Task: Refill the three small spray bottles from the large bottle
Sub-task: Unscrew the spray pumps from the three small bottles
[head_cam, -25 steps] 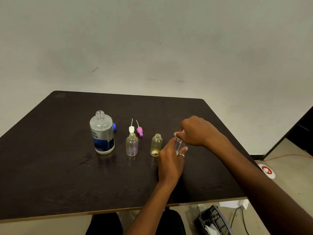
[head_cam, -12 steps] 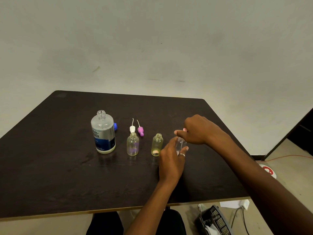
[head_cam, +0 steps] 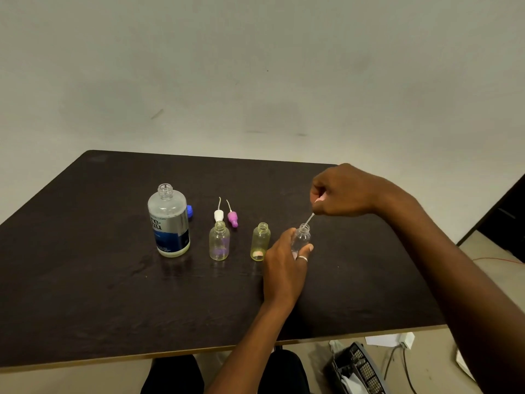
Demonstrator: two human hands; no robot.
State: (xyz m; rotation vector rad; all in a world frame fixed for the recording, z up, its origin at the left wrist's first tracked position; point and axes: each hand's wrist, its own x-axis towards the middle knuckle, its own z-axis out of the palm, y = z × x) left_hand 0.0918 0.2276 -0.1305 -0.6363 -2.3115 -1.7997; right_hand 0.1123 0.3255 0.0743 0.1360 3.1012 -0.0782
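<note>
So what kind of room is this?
Probably a plain workroom or office corner, though that is a guess: a bare pale wall, a plain dark table, and cables and a black plastic basket on the floor.

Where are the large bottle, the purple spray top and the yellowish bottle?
large bottle (head_cam: 172, 237), head view, on its blue label.
purple spray top (head_cam: 232, 216), head view, on its coloured cap.
yellowish bottle (head_cam: 260, 240), head view, on its body.

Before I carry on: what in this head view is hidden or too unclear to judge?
Head view:
Spray top held by the right hand: hidden inside its fingers; only the thin dip tube shows.
Small clear plastic bottle: lower half covered by the left hand; fill level unreadable.
Blue cap: mostly behind the large labelled bottle.
</note>
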